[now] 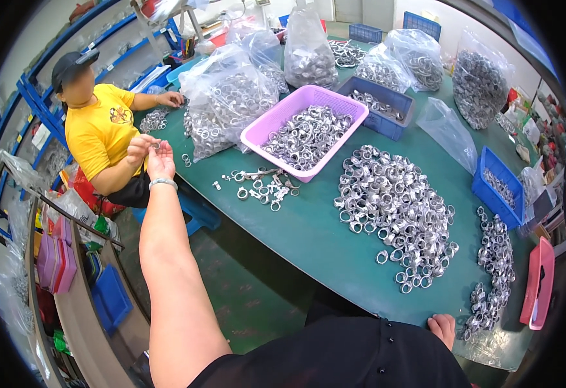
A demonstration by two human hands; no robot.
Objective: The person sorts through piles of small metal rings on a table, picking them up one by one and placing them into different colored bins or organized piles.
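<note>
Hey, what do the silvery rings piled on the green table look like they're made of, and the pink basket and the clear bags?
The heap of silvery rings looks like bare metal, bright grey with glinting edges; which metal is unclear. The pink rectangular basket seems to be moulded plastic, matte, with perforated walls. The clear bags look like thin plastic film, crinkled and glossy. The green tabletop appears to be a smooth, dull mat or coating.

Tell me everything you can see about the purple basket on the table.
The purple basket is a shallow rectangular tray of what looks like plastic, with perforated walls. It sits level on the green table, angled, and holds a heap of silvery metal rings. A blue bin sits close on one side, a clear bag of rings on the other.
</note>
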